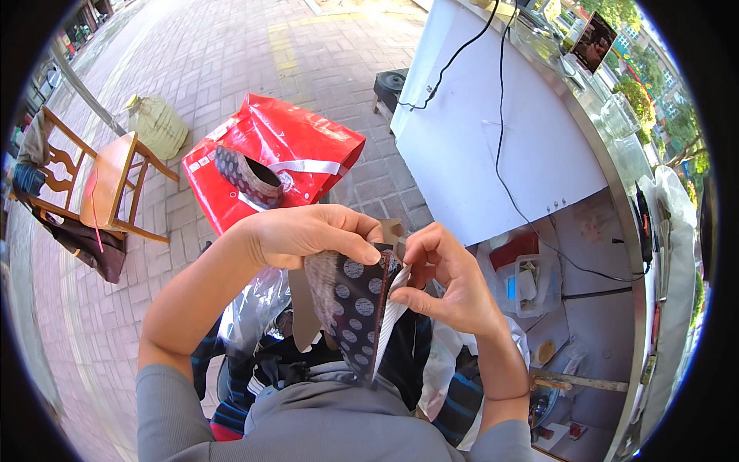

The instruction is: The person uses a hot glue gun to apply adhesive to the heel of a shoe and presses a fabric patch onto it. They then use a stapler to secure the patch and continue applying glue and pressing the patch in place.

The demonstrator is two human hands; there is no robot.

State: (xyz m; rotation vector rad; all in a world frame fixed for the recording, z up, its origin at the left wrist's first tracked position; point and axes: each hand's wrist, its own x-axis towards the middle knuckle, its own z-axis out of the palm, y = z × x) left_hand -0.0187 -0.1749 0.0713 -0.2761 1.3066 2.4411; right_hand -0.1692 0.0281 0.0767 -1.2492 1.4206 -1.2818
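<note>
My left hand [323,234] pinches the top edge of a dark fabric piece [357,306] with grey dots and a pale fuzzy side. A reddish seam runs down its right edge. My right hand [441,277] grips a white ribbed strip [394,306] between thumb and fingers, beside that seam. The strip runs down along the fabric to a point near my lap. A similar dotted fabric loop [248,176] lies on a red glossy bag [306,133] beyond my left hand. Brown card [303,315] shows behind the fabric.
At the right stands a white-panelled counter [496,127] with a glass top and hanging black cables. A clear plastic box [528,286] sits under it. Across the brick paving are a wooden chair [112,182], a tied sack [156,126] and a low stool [391,86]. Clear plastic [251,312] lies near my lap.
</note>
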